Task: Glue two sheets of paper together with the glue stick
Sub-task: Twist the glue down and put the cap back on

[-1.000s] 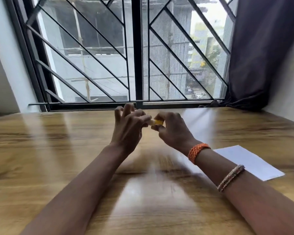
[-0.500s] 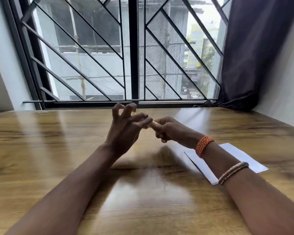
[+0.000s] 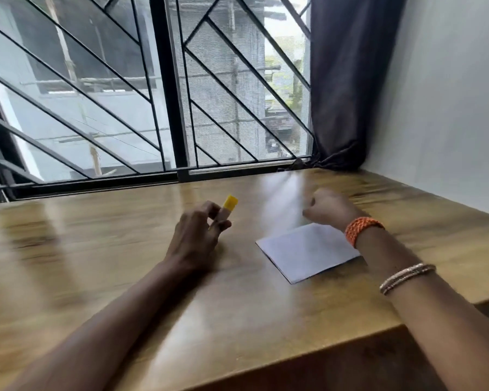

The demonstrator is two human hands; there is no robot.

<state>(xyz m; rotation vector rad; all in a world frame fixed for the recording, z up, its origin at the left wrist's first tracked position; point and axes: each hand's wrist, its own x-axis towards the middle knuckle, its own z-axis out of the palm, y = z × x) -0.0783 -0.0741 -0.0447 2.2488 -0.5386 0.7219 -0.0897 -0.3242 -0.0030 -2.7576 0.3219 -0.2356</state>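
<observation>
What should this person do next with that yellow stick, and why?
Probably bring the glue stick, held in the left hand, across to the white paper lying flat on the table. The right hand is curled at the paper's far edge; whether it holds anything is hidden. No glue shows on the paper.

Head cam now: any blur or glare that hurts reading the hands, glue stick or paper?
Head view: backlit by the window, with pale glare streaks across the table; motion blur softens the left hand and right hand; the glue stick is smeared but legible; the paper has clean edges; wide-angle bowing shows at the frame edges.
</observation>
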